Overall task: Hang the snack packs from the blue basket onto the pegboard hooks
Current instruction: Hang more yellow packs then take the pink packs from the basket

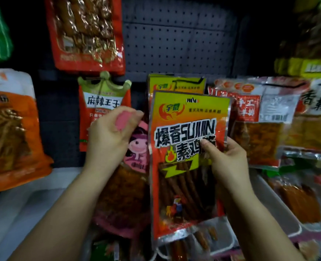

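Observation:
My right hand (pixel 225 159) grips a yellow and red snack pack (pixel 186 166) by its right edge, thumb on the front, holding it upright in front of the grey pegboard (pixel 174 40). Just behind it hangs a matching yellow pack (pixel 176 83) on a hook. My left hand (pixel 110 136) pinches the top of a pink pack with a cartoon girl (pixel 135 166), which hangs down to the left of the yellow pack. The blue basket is not in view.
Other packs hang around: a red pack (pixel 86 32) at upper left, an orange-red crowned pack (pixel 103 110), an orange pack (pixel 10 129) at far left, red and white packs (pixel 253 117) at right. White trays (pixel 280 210) with snacks lie at lower right.

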